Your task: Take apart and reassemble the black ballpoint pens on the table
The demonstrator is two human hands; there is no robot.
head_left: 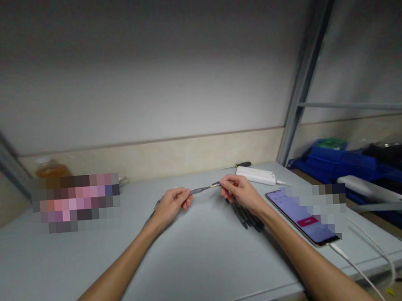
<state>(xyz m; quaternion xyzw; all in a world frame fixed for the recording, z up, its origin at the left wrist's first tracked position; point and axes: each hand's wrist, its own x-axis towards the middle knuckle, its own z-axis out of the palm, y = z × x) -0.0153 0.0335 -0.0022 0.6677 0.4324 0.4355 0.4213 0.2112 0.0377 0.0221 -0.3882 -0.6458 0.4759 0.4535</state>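
Both my hands are raised a little above the grey table (202, 260), at its middle. My left hand (172, 205) grips the body of a slim dark pen (202, 190). My right hand (240, 191) pinches the pen's other end, where a thin tip shows. The pen runs almost level between the two hands. Just under and behind my right wrist lies a bunch of several dark pens (249, 217) on the table.
A phone (300, 214) with a lit screen lies right of my right arm, a white cable running off its near end. A white power strip (256, 175) and a small screwdriver (238, 165) lie at the back. Blue crates (328, 157) stand at the right, a bottle (51, 169) at the back left.
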